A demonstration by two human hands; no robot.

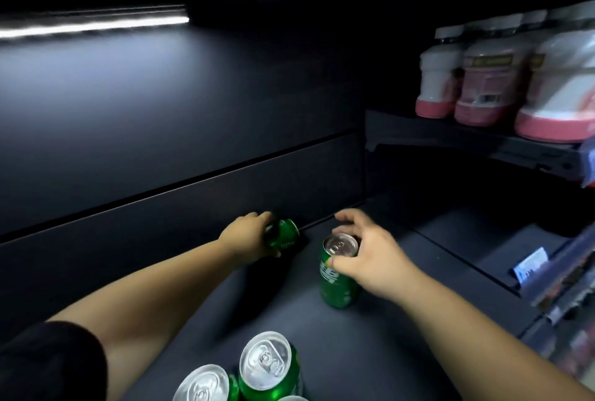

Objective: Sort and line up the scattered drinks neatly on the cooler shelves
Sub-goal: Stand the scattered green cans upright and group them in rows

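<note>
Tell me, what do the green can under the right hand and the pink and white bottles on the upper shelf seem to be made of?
The green can in the right hand looks like metal, probably aluminium: bare shiny silver top with a pull tab, glossy green printed side. The pink and white bottles look like plastic, smooth and matte, with wrapped labels; blur leaves this uncertain.

Dark grey matte cooler shelf, flat; upright green aluminium can with silver lid at mid-shelf; second green can, tilted, by the back wall; two silver-topped green cans touching at the near edge; upper black shelf, right, bearing pink-and-white plastic bottles in a row.
</note>
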